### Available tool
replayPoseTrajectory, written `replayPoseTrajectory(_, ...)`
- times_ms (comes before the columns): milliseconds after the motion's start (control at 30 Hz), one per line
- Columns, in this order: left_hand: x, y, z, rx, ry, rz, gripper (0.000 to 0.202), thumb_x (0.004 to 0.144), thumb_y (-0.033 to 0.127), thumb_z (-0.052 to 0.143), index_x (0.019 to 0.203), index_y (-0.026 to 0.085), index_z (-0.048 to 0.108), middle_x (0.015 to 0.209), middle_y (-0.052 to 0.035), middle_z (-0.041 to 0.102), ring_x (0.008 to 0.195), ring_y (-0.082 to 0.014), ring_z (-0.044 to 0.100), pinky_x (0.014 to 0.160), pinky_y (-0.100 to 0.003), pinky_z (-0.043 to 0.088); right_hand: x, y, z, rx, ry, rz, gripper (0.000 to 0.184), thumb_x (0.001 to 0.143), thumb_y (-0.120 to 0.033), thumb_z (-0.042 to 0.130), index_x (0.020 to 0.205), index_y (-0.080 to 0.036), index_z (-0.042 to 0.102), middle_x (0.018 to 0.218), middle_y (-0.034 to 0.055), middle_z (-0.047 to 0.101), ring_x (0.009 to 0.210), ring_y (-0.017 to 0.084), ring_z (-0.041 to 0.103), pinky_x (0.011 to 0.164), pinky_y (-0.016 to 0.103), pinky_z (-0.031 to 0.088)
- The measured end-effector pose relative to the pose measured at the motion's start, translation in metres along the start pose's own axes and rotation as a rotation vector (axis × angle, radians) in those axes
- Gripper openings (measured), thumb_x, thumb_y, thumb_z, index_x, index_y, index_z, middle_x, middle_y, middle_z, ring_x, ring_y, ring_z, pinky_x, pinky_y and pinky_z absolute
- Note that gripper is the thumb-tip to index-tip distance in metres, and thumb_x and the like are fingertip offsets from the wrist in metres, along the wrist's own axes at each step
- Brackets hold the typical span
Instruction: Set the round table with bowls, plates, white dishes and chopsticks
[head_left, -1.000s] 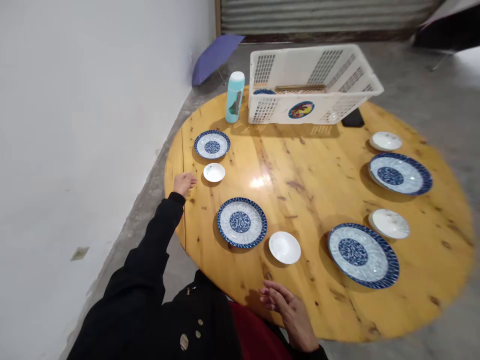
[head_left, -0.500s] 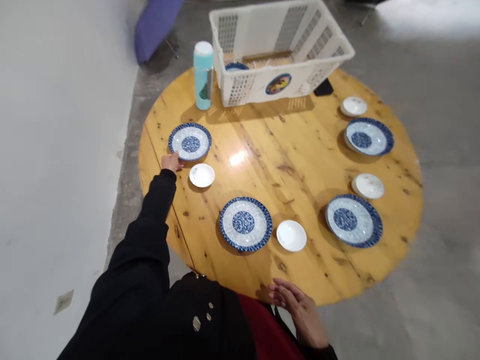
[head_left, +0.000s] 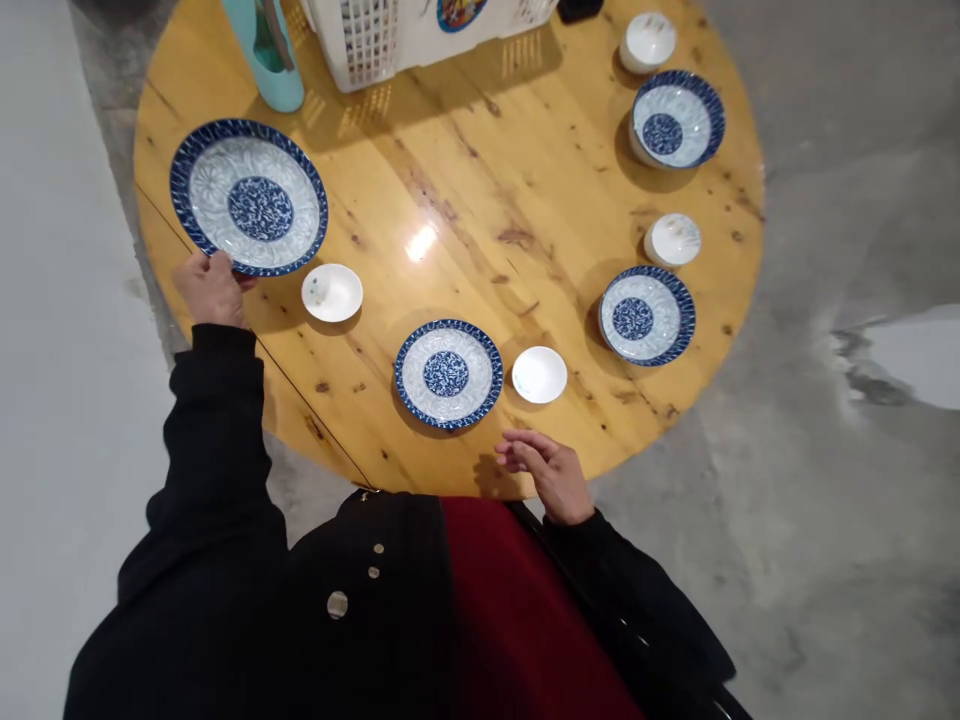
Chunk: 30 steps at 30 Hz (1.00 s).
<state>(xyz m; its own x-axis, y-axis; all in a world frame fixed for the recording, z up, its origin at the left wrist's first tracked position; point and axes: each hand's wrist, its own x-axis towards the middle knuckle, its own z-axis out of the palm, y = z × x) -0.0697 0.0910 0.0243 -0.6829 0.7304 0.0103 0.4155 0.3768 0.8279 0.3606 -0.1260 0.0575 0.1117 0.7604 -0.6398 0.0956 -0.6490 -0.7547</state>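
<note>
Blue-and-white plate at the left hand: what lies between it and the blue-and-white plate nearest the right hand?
A small round white ceramic dish lies there, in the head view.

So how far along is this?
Looks done: plates and saucers sit in pairs around the table. In hand: the left hand holds one plate by its rim; the right hand is empty. Left: three plates and four saucers lying down.

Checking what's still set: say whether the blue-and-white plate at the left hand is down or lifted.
Lifted, it seems: the left hand holds the blue-and-white plate by its rim, with a shadow on the table beneath it.
</note>
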Motion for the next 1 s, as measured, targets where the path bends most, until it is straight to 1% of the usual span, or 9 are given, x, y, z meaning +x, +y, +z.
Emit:
replayPoseTrajectory(100,-0.039,0.021,-0.029,-0.194,-0.057,0.020,0.019,0.082,0.022,0.051,0.084,0.006,0.060,0.065,0.0051,0.056,0.056,-0.0029,0.051,0.063,-0.020,0.053,0.020,-0.020,0.010,-0.006,-0.078,-0.136,0.049,0.075,-0.061,0.069,0.094,-0.017,0.069,0.084,0.0083,0.074,0.070,0.018,0.068,0.068,0.034,0.056)
replayPoseTrajectory(200,-0.089,0.035,-0.042,-0.237,-0.178,0.006,0.016,0.078,0.025,0.058,0.081,0.011,0.063,0.062,0.0048,0.055,0.055,-0.0066,0.050,0.056,-0.022,0.054,0.039,-0.040,0.025,0.014,-0.158,-0.235,0.047,0.078,-0.062,0.067,0.095,-0.018,0.068,0.084,0.0065,0.073,0.067,0.017,0.067,0.066,0.033,0.056)
replayPoseTrajectory(333,-0.161,0.039,-0.034,-0.212,-0.490,-0.023,0.019,0.079,0.033,0.061,0.071,0.016,0.058,0.061,0.0031,0.054,0.055,-0.0101,0.051,0.052,-0.023,0.049,0.055,-0.057,0.036,-0.002,-0.201,-0.294,0.049,0.085,-0.067,0.057,0.097,-0.020,0.063,0.082,0.0042,0.069,0.063,0.016,0.065,0.060,0.030,0.052)
replayPoseTrajectory(433,-0.205,0.035,-0.018,-0.153,-0.647,-0.051,0.022,0.081,0.035,0.057,0.068,0.017,0.056,0.059,0.0030,0.052,0.054,-0.0113,0.050,0.052,-0.022,0.044,0.062,-0.053,0.031,-0.161,-0.149,-0.384,0.045,0.088,-0.065,0.052,0.076,-0.021,0.054,0.065,-0.0007,0.056,0.058,0.015,0.056,0.057,0.028,0.045)
replayPoseTrajectory(500,-0.224,0.030,-0.009,-0.126,-0.718,-0.060,0.024,0.083,0.036,0.053,0.068,0.018,0.054,0.059,0.0032,0.050,0.054,-0.0112,0.049,0.052,-0.023,0.041,0.067,-0.044,0.023,-0.304,-0.079,-0.456,0.045,0.088,-0.061,0.052,0.067,-0.022,0.047,0.058,-0.0027,0.047,0.057,0.014,0.048,0.057,0.028,0.039)
replayPoseTrajectory(600,-0.240,0.024,0.001,-0.054,-0.783,-0.050,0.026,0.085,0.036,0.048,0.066,0.019,0.049,0.057,0.0036,0.048,0.054,-0.0113,0.051,0.055,-0.023,0.039,0.073,-0.023,0.012,-0.417,-0.033,-0.454,0.041,0.087,-0.057,0.050,0.065,-0.023,0.045,0.056,-0.0024,0.045,0.056,0.014,0.042,0.056,0.029,0.035)
replayPoseTrajectory(733,-0.239,0.021,0.006,0.148,-0.829,0.029,0.030,0.088,0.036,0.044,0.063,0.020,0.047,0.056,0.0026,0.050,0.055,-0.0129,0.053,0.057,-0.024,0.036,0.079,-0.006,0.005,-0.508,-0.072,-0.333,0.038,0.087,-0.053,0.047,0.065,-0.023,0.049,0.053,0.0005,0.053,0.055,0.017,0.048,0.055,0.029,0.036)
replayPoseTrajectory(867,-0.227,0.026,0.007,0.366,-0.872,0.122,0.030,0.088,0.032,0.044,0.060,0.020,0.046,0.055,-0.0001,0.057,0.057,-0.0149,0.052,0.061,-0.027,0.032,0.082,-0.008,0.007,-0.681,-0.097,-0.232,0.038,0.088,-0.048,0.048,0.060,-0.023,0.048,0.047,0.0012,0.053,0.052,0.018,0.052,0.057,0.028,0.035)
replayPoseTrajectory(1000,-0.218,0.032,0.010,0.531,-0.890,0.149,0.036,0.090,0.034,0.044,0.057,0.020,0.047,0.060,-0.0034,0.062,0.062,-0.0177,0.056,0.062,-0.029,0.029,0.084,-0.017,0.011,-0.907,-0.018,-0.231,0.040,0.089,-0.046,0.051,0.057,-0.022,0.047,0.052,0.0029,0.054,0.054,0.017,0.051,0.056,0.028,0.027)
